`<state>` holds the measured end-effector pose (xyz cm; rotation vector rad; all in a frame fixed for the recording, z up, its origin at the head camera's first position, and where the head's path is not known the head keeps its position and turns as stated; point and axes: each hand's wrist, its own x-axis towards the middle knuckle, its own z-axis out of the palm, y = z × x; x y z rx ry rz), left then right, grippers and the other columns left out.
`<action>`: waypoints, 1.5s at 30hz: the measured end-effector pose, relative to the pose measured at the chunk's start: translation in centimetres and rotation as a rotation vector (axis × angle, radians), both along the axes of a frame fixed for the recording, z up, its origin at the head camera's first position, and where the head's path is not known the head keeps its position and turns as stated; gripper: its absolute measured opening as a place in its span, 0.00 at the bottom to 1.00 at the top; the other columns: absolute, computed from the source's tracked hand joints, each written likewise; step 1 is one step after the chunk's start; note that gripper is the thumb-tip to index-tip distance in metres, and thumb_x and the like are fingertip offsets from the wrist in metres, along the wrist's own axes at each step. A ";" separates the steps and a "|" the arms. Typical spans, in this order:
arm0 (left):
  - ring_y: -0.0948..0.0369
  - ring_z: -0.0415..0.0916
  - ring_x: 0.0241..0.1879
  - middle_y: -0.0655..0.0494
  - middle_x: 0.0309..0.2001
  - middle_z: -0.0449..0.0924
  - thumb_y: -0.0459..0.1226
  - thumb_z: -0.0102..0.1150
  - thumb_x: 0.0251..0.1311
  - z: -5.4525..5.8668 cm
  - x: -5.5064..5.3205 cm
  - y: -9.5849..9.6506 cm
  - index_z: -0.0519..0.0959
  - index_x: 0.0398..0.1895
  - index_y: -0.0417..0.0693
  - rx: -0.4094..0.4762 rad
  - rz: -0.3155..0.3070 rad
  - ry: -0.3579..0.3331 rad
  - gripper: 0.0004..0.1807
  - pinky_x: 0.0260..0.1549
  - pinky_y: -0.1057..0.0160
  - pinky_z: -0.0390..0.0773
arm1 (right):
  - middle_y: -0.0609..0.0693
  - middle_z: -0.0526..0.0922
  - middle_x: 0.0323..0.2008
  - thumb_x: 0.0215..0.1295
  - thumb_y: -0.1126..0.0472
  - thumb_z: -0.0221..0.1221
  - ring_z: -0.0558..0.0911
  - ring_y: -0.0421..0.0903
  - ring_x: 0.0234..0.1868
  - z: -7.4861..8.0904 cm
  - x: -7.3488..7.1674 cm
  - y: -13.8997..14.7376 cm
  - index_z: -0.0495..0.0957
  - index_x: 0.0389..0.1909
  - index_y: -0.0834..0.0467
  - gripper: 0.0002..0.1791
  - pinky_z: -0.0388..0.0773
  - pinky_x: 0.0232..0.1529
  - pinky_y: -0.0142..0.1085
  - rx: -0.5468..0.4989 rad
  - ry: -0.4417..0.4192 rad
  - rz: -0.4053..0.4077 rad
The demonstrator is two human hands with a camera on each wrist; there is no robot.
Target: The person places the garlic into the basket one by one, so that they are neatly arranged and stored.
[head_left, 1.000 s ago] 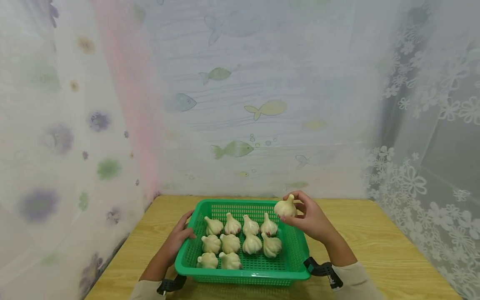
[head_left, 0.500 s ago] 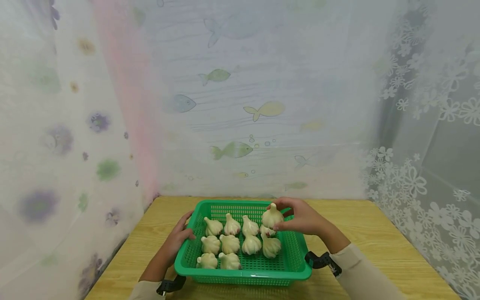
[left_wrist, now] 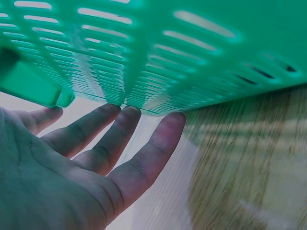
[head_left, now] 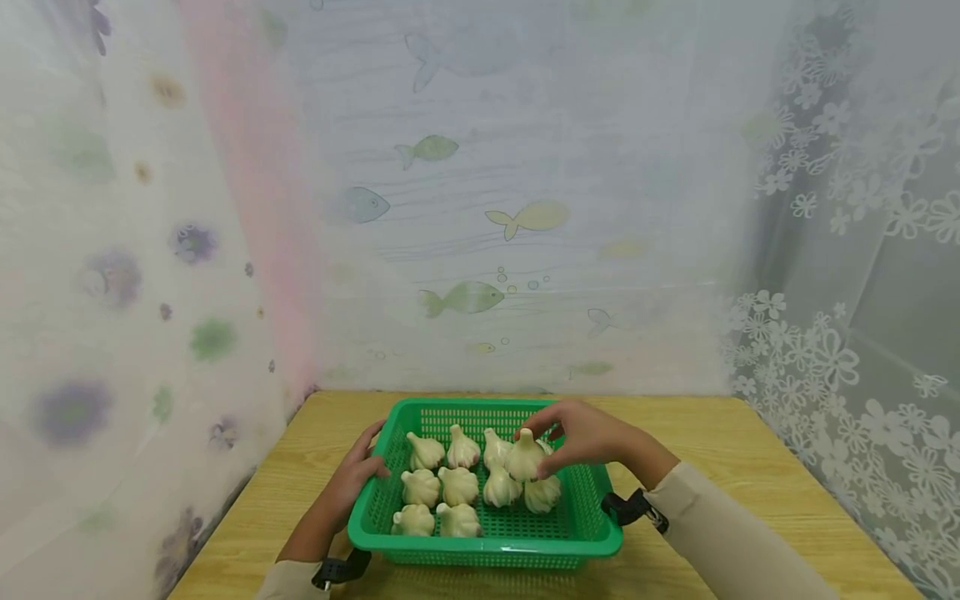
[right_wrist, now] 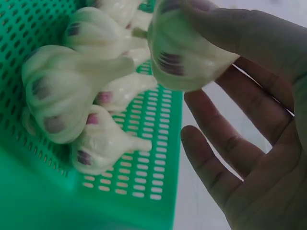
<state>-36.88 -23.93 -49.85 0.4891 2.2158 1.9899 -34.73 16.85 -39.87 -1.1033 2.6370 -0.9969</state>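
Observation:
A green plastic basket (head_left: 480, 546) with slotted walls holds several cream garlic bulbs (head_left: 460, 487) with purple marks, in loose rows. My left hand (head_left: 352, 482) grips its left side, thumb over the rim; in the left wrist view the fingers (left_wrist: 160, 148) touch the outer slotted wall. My right hand (head_left: 592, 435) pinches one garlic bulb (head_left: 525, 458) between thumb and fingers, stem up, above the bulbs in the basket's right half. That held garlic bulb (right_wrist: 187, 52) shows close in the right wrist view. It partly hides the bulbs behind it in the head view.
The basket stands on a wooden table (head_left: 712, 483) near its front edge. A pale curtain (head_left: 480, 233) printed with fish hangs behind the table, and patterned sheets hang at both sides. Each wrist wears a black strap (head_left: 636, 507).
My right hand has carried the held garlic bulb left and down, from the basket's right rim to just above the bulbs. The left hand has stayed on the rim.

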 end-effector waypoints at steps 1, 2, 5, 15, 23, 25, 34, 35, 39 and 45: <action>0.46 0.79 0.53 0.30 0.72 0.64 0.30 0.48 0.60 0.0 0.1 0.0 0.49 0.83 0.59 0.001 0.004 -0.002 0.46 0.45 0.48 0.82 | 0.41 0.86 0.57 0.53 0.50 0.78 0.83 0.45 0.57 0.1 0.1 -0.3 0.86 0.57 0.44 0.28 0.80 0.58 0.53 0.028 0.008 0.000; 0.46 0.80 0.53 0.30 0.72 0.64 0.30 0.48 0.60 -0.1 0.2 0.1 0.49 0.83 0.59 0.001 0.009 -0.003 0.46 0.45 0.48 0.82 | 0.40 0.86 0.56 0.53 0.50 0.78 0.83 0.44 0.56 0.1 0.1 -0.6 0.86 0.58 0.44 0.28 0.81 0.57 0.52 0.057 0.013 0.000; 0.47 0.80 0.52 0.31 0.72 0.65 0.30 0.48 0.60 -0.2 0.5 0.2 0.49 0.83 0.59 0.004 0.016 -0.005 0.47 0.44 0.49 0.82 | 0.39 0.87 0.53 0.52 0.50 0.78 0.85 0.43 0.53 0.3 0.3 -1.5 0.85 0.58 0.45 0.29 0.82 0.53 0.47 0.128 0.018 0.023; 0.44 0.78 0.55 0.29 0.73 0.62 0.30 0.48 0.60 -0.6 1.6 0.6 0.49 0.83 0.58 0.015 0.009 0.000 0.46 0.46 0.48 0.82 | 0.37 0.87 0.51 0.52 0.51 0.78 0.86 0.39 0.47 -0.3 1.3 -3.8 0.86 0.57 0.47 0.28 0.82 0.46 0.32 0.244 -0.032 0.137; 0.44 0.79 0.54 0.29 0.72 0.64 0.29 0.48 0.59 -0.5 1.7 0.6 0.49 0.83 0.58 0.011 0.025 -0.003 0.46 0.45 0.48 0.82 | 0.33 0.86 0.51 0.52 0.52 0.79 0.86 0.34 0.44 -1.6 1.2 -5.1 0.87 0.55 0.46 0.27 0.82 0.42 0.30 0.311 -0.067 0.185; 0.43 0.79 0.55 0.29 0.72 0.64 0.29 0.48 0.59 -0.6 1.6 0.5 0.49 0.83 0.58 0.013 0.022 0.002 0.46 0.45 0.48 0.82 | 0.33 0.86 0.52 0.51 0.52 0.79 0.85 0.34 0.44 -1.9 1.2 -5.4 0.87 0.56 0.46 0.27 0.82 0.43 0.29 0.333 -0.059 0.205; 0.46 0.80 0.54 0.28 0.74 0.61 0.30 0.47 0.62 -0.7 1.6 0.4 0.46 0.84 0.58 0.009 -0.021 0.007 0.46 0.45 0.47 0.83 | 0.33 0.86 0.51 0.50 0.51 0.79 0.85 0.32 0.45 -2.1 1.3 -5.9 0.88 0.55 0.46 0.27 0.81 0.42 0.29 0.398 -0.030 0.196; 0.46 0.80 0.54 0.29 0.74 0.61 0.30 0.47 0.62 -0.7 1.6 0.3 0.46 0.84 0.58 0.011 -0.021 0.005 0.46 0.46 0.47 0.83 | 0.32 0.86 0.51 0.50 0.50 0.79 0.85 0.32 0.45 -2.1 1.3 -5.9 0.88 0.54 0.46 0.27 0.81 0.42 0.29 0.400 -0.031 0.192; 0.46 0.79 0.55 0.29 0.74 0.61 0.29 0.47 0.62 -0.7 1.7 0.4 0.46 0.84 0.58 0.011 -0.018 -0.001 0.46 0.46 0.47 0.83 | 0.31 0.86 0.51 0.50 0.49 0.79 0.84 0.32 0.46 -1.9 1.3 -5.7 0.88 0.55 0.46 0.28 0.81 0.44 0.29 0.398 -0.030 0.193; 0.45 0.79 0.55 0.29 0.74 0.62 0.30 0.48 0.61 -0.5 1.8 0.5 0.47 0.84 0.58 0.008 -0.004 -0.001 0.46 0.46 0.47 0.83 | 0.30 0.85 0.51 0.49 0.45 0.79 0.85 0.35 0.48 -0.8 1.1 -5.1 0.87 0.55 0.43 0.29 0.81 0.47 0.31 0.353 -0.005 0.182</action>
